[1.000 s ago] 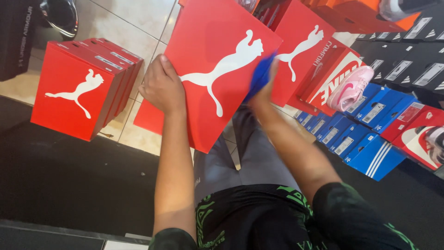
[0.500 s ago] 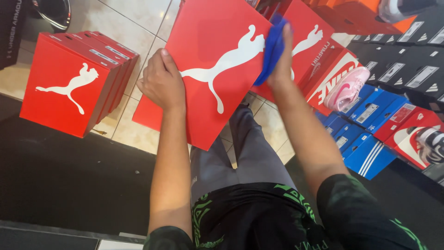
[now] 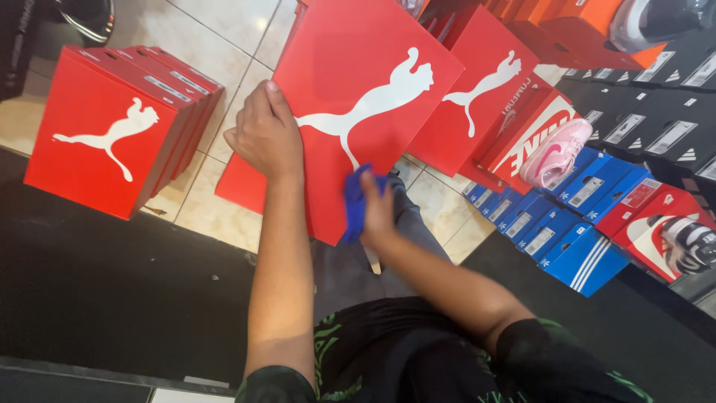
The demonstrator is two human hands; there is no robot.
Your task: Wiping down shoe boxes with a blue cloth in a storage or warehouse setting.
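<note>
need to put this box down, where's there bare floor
Bare tile lies between the red box stack and the held red box. The right is crowded with blue boxes and black boxes.

Large red shoebox (image 3: 373, 97), white animal emblem, centre, tilted. Red box stack (image 3: 112, 134) left on floor. Blue striped boxes (image 3: 574, 239) right; black boxes (image 3: 656, 127), white labels, beyond.
</note>
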